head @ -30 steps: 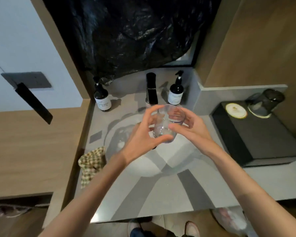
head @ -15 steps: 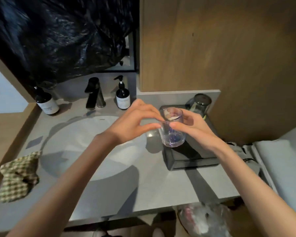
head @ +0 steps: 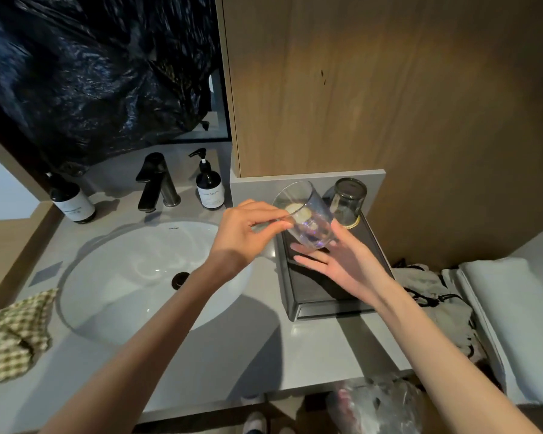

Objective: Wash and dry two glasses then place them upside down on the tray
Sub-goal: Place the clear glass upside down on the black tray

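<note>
As left hand (head: 242,236) pinches the tilted glass (head: 311,220) rim, right hand (head: 345,264) flat-open beneath, invert fully before lowering onto tray (head: 326,289).

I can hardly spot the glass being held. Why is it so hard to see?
Head view: the glass is see-through, so the dark tray shows behind it; the light is dim, with soft arm shadows on the counter; the black plastic at top left looks blurred.
</note>
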